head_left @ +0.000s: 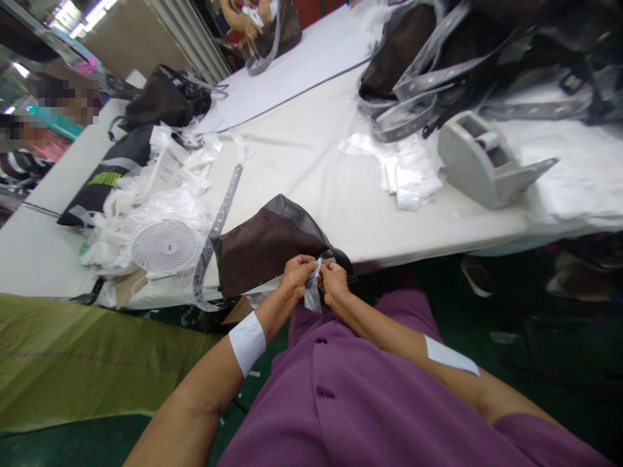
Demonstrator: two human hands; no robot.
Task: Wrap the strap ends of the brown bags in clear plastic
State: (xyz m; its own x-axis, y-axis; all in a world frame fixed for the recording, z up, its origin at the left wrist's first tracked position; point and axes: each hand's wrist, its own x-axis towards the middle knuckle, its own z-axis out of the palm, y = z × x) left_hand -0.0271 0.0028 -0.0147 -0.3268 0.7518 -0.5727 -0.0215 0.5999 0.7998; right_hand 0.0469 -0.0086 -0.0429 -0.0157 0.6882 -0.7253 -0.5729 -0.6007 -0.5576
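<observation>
Pinched between the fingertips of left hand (296, 272) and right hand (335, 280), translucent film (312, 297) hangs beside the brown bag (267, 243), which lies matte-sided toward ten o'clock at the table's (296, 155) edge, contents hidden. Yellow-green lettering (106, 179) farther toward ten is too blurred to read; at two sits a curved grey dispenser (467, 162).

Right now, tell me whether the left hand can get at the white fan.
Probably not directly: the left hand is pinching a plastic strip, and the brown bag and grey strap lie between that hand and the white fan.
</observation>
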